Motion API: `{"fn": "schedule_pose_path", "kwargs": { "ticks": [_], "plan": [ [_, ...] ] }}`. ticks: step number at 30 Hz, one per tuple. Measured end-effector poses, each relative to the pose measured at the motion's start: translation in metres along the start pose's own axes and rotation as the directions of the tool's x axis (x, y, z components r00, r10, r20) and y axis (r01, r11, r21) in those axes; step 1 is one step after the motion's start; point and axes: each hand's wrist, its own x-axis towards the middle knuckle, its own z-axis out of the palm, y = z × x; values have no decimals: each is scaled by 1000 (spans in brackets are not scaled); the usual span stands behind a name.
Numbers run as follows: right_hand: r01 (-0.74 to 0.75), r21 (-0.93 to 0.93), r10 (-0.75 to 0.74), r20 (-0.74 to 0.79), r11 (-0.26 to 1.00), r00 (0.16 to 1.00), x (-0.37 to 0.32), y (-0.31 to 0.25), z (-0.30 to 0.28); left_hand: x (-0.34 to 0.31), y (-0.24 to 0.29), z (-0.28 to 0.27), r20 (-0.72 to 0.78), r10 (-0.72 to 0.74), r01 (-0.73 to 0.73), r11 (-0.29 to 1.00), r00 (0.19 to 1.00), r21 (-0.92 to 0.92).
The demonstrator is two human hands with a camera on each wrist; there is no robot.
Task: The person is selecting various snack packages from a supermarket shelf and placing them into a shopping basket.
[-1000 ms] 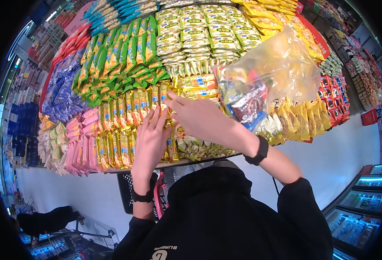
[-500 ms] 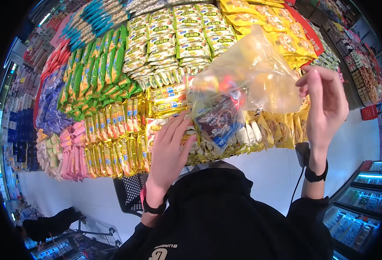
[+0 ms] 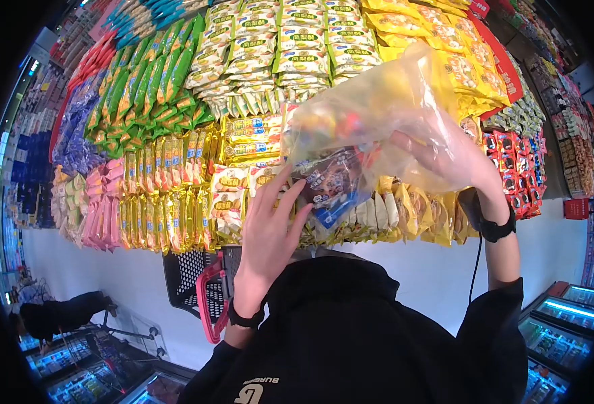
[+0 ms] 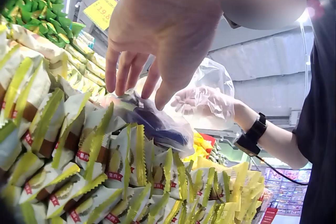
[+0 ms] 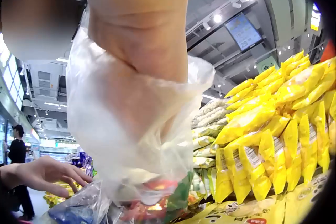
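A clear plastic bag (image 3: 351, 108) lies on the snack display with several colourful packets inside, among them a dark brown and blue packet (image 3: 327, 180). My right hand (image 3: 438, 145) is inside the bag through its mouth, fingers extended toward the packets, seen hazily through the plastic. In the right wrist view the bag (image 5: 131, 113) wraps the hand and hides the fingertips. With fingers spread and relaxed, my left hand (image 3: 270, 229) rests at the bag's lower left side. In the left wrist view, the left hand's fingertips (image 4: 126, 79) touch the plastic over the dark packet.
Gold wrappers (image 3: 169, 215), green packets (image 3: 142, 81), white-green packets (image 3: 303, 50) and yellow packets (image 3: 438, 27) are heaped around the bag. A cart with a pink handle (image 3: 209, 303) stands below the display edge. Another person (image 3: 61, 313) is at the lower left.
My right hand went from the left-hand wrappers out to the bag's right side, then into its mouth. My left hand moved right, from the gold wrappers to the bag's edge.
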Motion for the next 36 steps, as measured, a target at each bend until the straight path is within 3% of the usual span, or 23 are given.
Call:
{"fn": "schedule_pose_path", "kwargs": {
  "ticks": [1,2,3,5,6,7,10,14,19,22,25,28,30,31,34,36],
  "plan": [
    [55,-2,-55,-47,998,997,-1,9,9,-2,1,2,-5,1,-1,1000,1000,5],
    [-61,289,67,-9,955,998,-2,8,10,-2,2,4,-16,6,-6,1000,1000,11],
    [-177,547,171,63,818,983,0,3,11,-1,4,4,-22,-12,12,1000,1000,0],
    [-285,633,151,258,719,954,14,0,10,-1,9,4,-24,-50,49,999,998,-17],
    [-255,507,67,360,824,931,29,4,5,-2,11,3,-27,-59,59,998,998,-18],
    [-191,456,15,363,869,932,31,13,11,-2,13,2,-28,-70,70,997,997,-21],
    [-71,376,-78,367,924,927,33,27,27,-4,17,4,-42,-89,88,996,995,-33],
    [-106,414,-24,297,904,954,28,30,41,-2,19,5,-45,-100,98,994,994,-44],
    [-187,517,151,111,835,982,21,34,36,0,19,7,-52,-118,118,993,992,6],
    [-172,344,191,-20,923,981,13,17,2,3,19,6,-54,-134,135,991,989,21],
    [-224,678,415,-131,700,900,-4,-8,-27,12,27,6,-146,-80,81,997,986,-2],
    [-155,563,396,-337,812,854,-33,3,-48,33,47,8,-182,76,-86,995,980,-47],
    [-174,595,521,-481,785,705,-45,-13,-57,50,62,11,-131,187,-195,980,973,-45],
    [-97,547,459,-579,832,673,-54,-6,-58,58,70,12,-80,233,-235,971,969,-28],
    [6,476,424,-790,880,443,-67,-7,-62,72,81,31,35,313,-314,949,949,23],
    [111,538,454,-790,836,411,-74,-17,-64,73,77,47,107,328,-334,941,939,45]
  ]
}}
